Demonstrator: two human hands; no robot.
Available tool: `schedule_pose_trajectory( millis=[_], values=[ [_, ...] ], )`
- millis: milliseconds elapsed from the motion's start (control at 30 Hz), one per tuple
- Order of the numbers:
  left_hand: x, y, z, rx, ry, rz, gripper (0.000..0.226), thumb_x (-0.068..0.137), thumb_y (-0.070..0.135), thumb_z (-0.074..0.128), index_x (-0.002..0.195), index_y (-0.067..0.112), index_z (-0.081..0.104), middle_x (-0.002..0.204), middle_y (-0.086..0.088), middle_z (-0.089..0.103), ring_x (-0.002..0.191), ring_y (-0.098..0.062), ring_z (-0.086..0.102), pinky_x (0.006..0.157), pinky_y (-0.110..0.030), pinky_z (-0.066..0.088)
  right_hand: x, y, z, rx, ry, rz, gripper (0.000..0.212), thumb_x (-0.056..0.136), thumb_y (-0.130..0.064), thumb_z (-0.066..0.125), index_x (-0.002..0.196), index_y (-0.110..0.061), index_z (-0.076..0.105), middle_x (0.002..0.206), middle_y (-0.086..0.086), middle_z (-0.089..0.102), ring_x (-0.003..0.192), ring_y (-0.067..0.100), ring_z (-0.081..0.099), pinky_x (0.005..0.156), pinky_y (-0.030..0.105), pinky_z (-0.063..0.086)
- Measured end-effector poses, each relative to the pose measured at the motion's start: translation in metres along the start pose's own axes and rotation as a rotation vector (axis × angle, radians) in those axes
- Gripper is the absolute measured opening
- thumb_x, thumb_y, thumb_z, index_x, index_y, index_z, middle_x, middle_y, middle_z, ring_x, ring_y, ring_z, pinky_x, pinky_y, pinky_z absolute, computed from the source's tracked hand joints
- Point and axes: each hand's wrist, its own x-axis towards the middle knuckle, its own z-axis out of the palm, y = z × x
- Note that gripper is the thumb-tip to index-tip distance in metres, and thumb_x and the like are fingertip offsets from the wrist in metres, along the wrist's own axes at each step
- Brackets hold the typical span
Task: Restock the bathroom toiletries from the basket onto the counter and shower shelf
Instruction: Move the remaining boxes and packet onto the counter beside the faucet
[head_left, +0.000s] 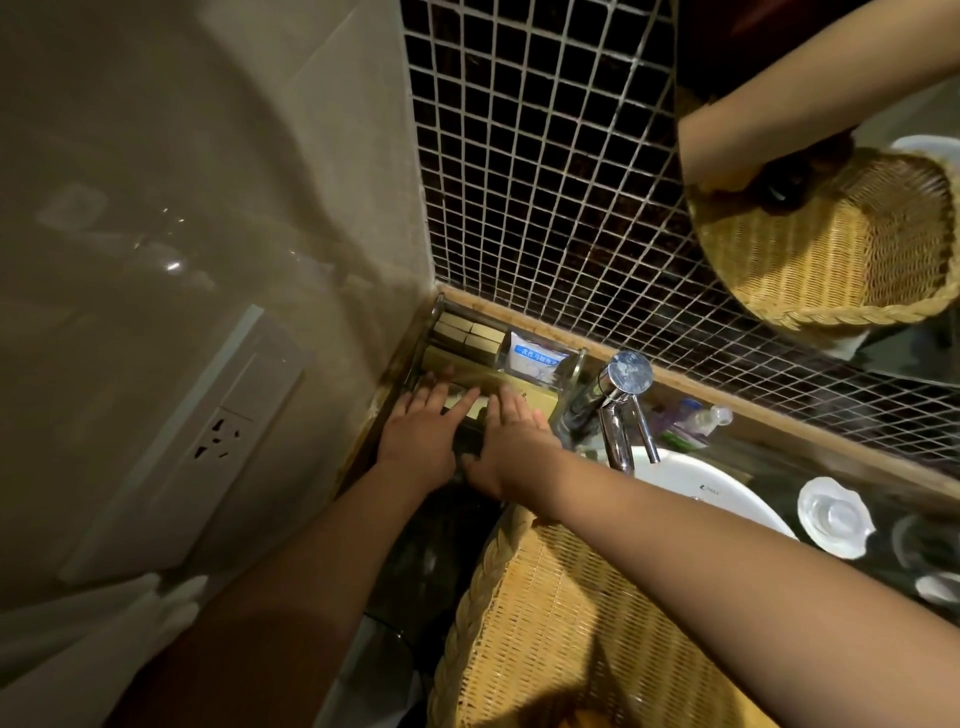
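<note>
Both hands lie flat, fingers spread, on a low tray (540, 402) of toiletries tucked into the corner of the desk (779, 431), at about 12 o'clock from the middle of the view. The left hand (423, 428) rests palm down on a gold-coloured packet (467, 402) at the tray's front, released rather than gripping. The right hand (511, 441) lies just beside it at 3 o'clock, also palm down with fingers extended on the same row of packets; whether its thumb pinches anything underneath cannot be told. Behind the fingers, at 12 o'clock, sit small tan boxes (470, 332) in the back corner and a white-and-blue sachet (535, 358) standing to their right. The woven basket (545, 623) sits at 6 o'clock below the right forearm, against the white sink (696, 483). A chrome tap (623, 410) rises at 3 o'clock from the hands, with small bottles (701, 418) lying beyond it along the dark mosaic wall (545, 182). A mirror (914, 332) at 2 o'clock reflects the basket. A wall socket (221, 431) sits at 9 o'clock.
</note>
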Motion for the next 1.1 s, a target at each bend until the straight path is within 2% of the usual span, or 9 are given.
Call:
schedule_pose_trajectory(
  millis=[300, 500, 633, 700, 867, 1000, 1100],
  values=[
    [0.014, 0.002, 0.004, 0.046, 0.029, 0.003, 0.105, 0.081, 0.054, 0.071, 0.157, 0.04, 0.0, 0.168, -0.003, 0.002, 0.153, -0.03, 0.002, 0.121, -0.049, 0.01, 0.013, 0.01, 0.002, 0.044, 0.009, 0.135, 0.118, 0.086, -0.073, 0.051, 0.155, -0.006, -0.018, 0.162, 0.013, -0.025, 0.152, 0.027, -0.017, 0.124, 0.043, -0.003],
    [0.023, 0.001, 0.004, 0.043, -0.051, 0.0, 0.11, 0.08, 0.06, 0.069, 0.155, 0.042, -0.009, 0.167, -0.002, -0.014, 0.152, -0.029, -0.013, 0.121, -0.051, 0.004, 0.023, 0.012, 0.009, 0.008, -0.043, 0.166, 0.122, 0.083, -0.08, 0.046, 0.154, -0.004, -0.018, 0.162, 0.011, -0.025, 0.152, 0.026, -0.016, 0.123, 0.042, -0.008],
    [0.022, 0.002, 0.008, 0.026, -0.034, 0.0, 0.102, 0.085, 0.048, 0.065, 0.155, 0.041, -0.008, 0.167, -0.004, -0.01, 0.152, -0.031, -0.011, 0.121, -0.052, 0.007, 0.027, 0.01, 0.013, -0.147, -0.05, 0.212, 0.102, 0.092, -0.072, 0.031, 0.154, -0.006, -0.017, 0.162, 0.009, -0.025, 0.152, 0.024, -0.017, 0.115, 0.048, -0.021],
    [0.018, 0.003, 0.009, 0.054, -0.029, 0.011, 0.103, 0.085, 0.043, 0.064, 0.156, 0.039, -0.009, 0.168, -0.007, -0.005, 0.153, -0.032, -0.005, 0.121, -0.052, 0.01, 0.027, 0.01, 0.012, -0.213, -0.077, 0.216, 0.1, 0.093, -0.068, 0.031, 0.153, -0.006, -0.019, 0.162, 0.01, -0.027, 0.151, 0.025, -0.019, 0.112, 0.051, -0.025],
    [0.001, 0.002, 0.017, 0.083, 0.043, 0.146, 0.098, 0.088, 0.032, 0.063, 0.158, 0.032, -0.006, 0.168, -0.003, 0.003, 0.153, -0.027, 0.007, 0.122, -0.047, 0.005, 0.022, 0.008, 0.004, -0.264, -0.155, 0.197, 0.115, 0.087, -0.057, 0.058, 0.153, -0.005, -0.021, 0.161, 0.012, -0.027, 0.151, 0.027, -0.019, 0.114, 0.052, -0.02],
    [-0.01, 0.008, 0.026, 0.134, 0.045, 0.171, 0.104, 0.087, 0.038, 0.067, 0.158, 0.031, -0.009, 0.168, 0.001, -0.007, 0.154, -0.024, -0.003, 0.123, -0.05, 0.0, 0.013, 0.005, 0.001, -0.231, -0.174, 0.21, 0.106, 0.09, -0.052, 0.057, 0.156, -0.005, -0.012, 0.165, 0.011, -0.016, 0.152, 0.029, -0.013, 0.118, 0.048, -0.015],
    [-0.008, 0.009, 0.024, 0.153, 0.054, 0.12, 0.104, 0.084, 0.044, 0.068, 0.158, 0.03, -0.004, 0.168, 0.0, 0.003, 0.153, -0.026, 0.004, 0.122, -0.052, -0.003, 0.01, 0.002, 0.002, -0.214, -0.14, 0.179, 0.103, 0.091, -0.053, 0.057, 0.157, -0.005, -0.007, 0.167, 0.01, -0.006, 0.153, 0.031, -0.006, 0.12, 0.045, -0.011]
  ],
)
